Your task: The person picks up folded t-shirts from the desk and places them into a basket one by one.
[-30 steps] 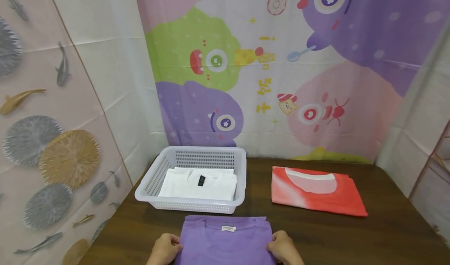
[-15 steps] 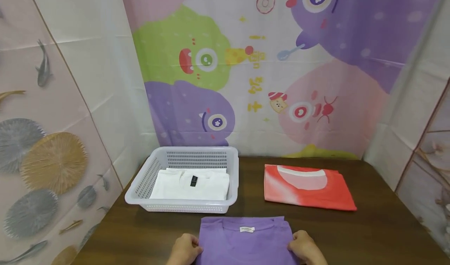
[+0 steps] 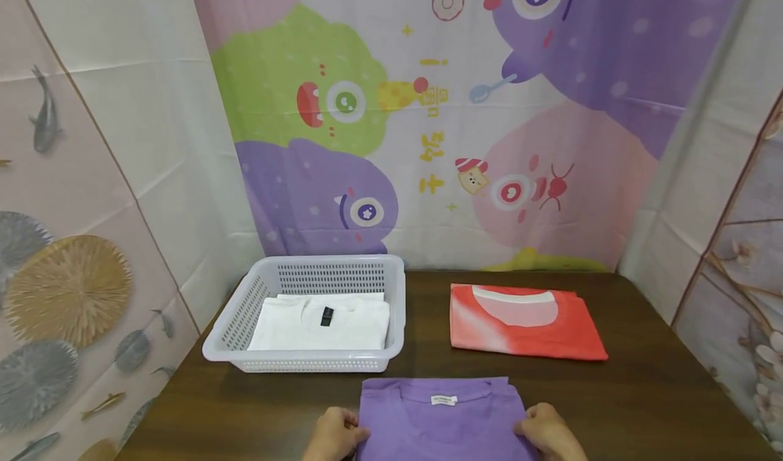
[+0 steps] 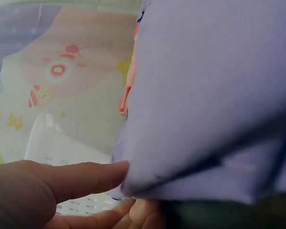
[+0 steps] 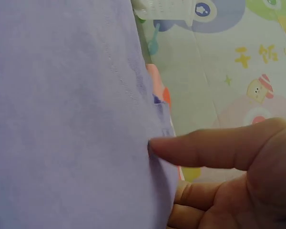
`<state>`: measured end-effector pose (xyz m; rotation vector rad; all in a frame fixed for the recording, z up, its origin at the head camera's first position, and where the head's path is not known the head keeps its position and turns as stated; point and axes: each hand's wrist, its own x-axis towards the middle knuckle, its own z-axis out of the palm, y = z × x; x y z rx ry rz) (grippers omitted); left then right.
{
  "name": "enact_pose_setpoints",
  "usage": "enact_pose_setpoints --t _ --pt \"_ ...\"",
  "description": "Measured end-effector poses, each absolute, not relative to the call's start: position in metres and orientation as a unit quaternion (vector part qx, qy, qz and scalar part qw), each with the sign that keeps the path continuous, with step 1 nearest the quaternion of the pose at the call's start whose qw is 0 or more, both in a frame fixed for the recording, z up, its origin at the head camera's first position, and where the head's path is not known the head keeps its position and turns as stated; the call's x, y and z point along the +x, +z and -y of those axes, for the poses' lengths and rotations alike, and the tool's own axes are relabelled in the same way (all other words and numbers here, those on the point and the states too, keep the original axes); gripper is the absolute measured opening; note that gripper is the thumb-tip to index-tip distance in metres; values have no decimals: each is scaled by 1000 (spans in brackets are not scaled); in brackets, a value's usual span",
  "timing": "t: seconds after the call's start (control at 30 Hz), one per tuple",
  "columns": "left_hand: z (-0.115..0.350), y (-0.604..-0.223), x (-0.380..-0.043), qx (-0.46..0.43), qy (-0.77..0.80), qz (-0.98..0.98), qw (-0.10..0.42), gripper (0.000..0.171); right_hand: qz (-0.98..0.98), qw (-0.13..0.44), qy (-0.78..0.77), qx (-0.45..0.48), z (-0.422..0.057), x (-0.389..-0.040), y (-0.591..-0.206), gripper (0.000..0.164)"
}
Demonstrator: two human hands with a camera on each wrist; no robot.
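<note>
Steadily, left hand [image 3: 335, 435] and right hand [image 3: 548, 430] pinch opposite sides of the purple shirt [image 3: 446, 423], nearer than the basket [image 3: 306, 355], perhaps above the table [image 3: 425, 369]; even tension should protect its folds.

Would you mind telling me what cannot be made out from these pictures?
Purple shirt: near end cut off by the head view's bottom edge.
Its white label: lettering too small, head view.
White shirt: near edge hidden by the front of the basket, head view.
Right hand: lower fingertips hidden by purple shirt, right wrist view.
</note>
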<state>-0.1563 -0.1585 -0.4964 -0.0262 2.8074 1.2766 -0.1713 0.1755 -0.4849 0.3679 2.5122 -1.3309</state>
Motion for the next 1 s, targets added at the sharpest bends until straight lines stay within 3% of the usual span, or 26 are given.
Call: enact_pose_setpoints --t 0.17,0.37,0.53,0.8,1.0 --pt "154 -493 -166 -19 425 -905 14 30 -852 153 -482 135 -174 -175 -482 22" --pt "146 -493 -174 -34 419 -907 1 27 -841 174 -492 142 -173 -181 -478 23" --pt "142 -493 -178 -39 424 -905 1 28 -834 193 -498 141 -175 -183 -476 12" --pt "141 -496 -180 -28 444 -896 8 25 -836 158 -510 129 -171 -182 -476 29" --pt "138 -497 -178 -27 452 -892 -7 25 -845 105 -510 127 -170 -188 -489 15"
